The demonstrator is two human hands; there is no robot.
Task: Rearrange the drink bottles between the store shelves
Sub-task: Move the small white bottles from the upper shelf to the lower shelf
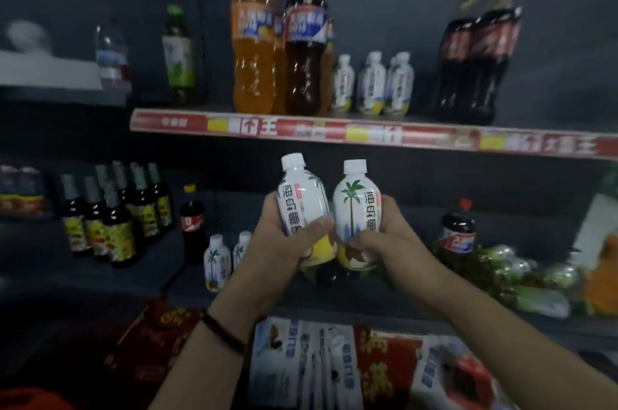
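Dark store shelving fills the view ahead of us. Our left hand [284, 239] grips a small white plastic bottle with a palm-tree label [301, 202], fingers curled round its lower half. Our right hand [384, 232] grips a second white palm-tree bottle [356, 209] the same way. We hold both nearly upright and side by side in the air, below the upper shelf's red price strip [334, 132] and above the lower shelf [334, 301]. More small white bottles [371, 85] stand on the upper shelf beside a tall dark cola bottle [306, 51]. Two further white bottles [217, 262] stand on the lower shelf, near a small dark cola bottle [192, 219].
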